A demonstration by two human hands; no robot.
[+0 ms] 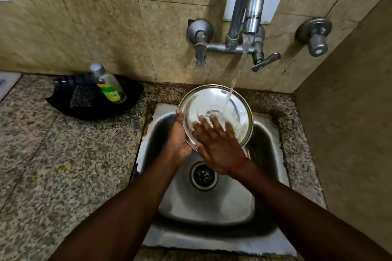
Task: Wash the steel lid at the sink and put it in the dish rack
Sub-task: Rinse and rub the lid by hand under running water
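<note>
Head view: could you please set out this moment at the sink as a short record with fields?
steel lid: held over the sink, under running water
left hand: grips the lid's left rim
right hand: flat, straight fingers on the lid's upward face
tap: running; stream lands on the lid
drain: uncovered
dish soap bottle: leaning in a black tray on the granite counter, left of the sink
dish rack: not in view
</note>
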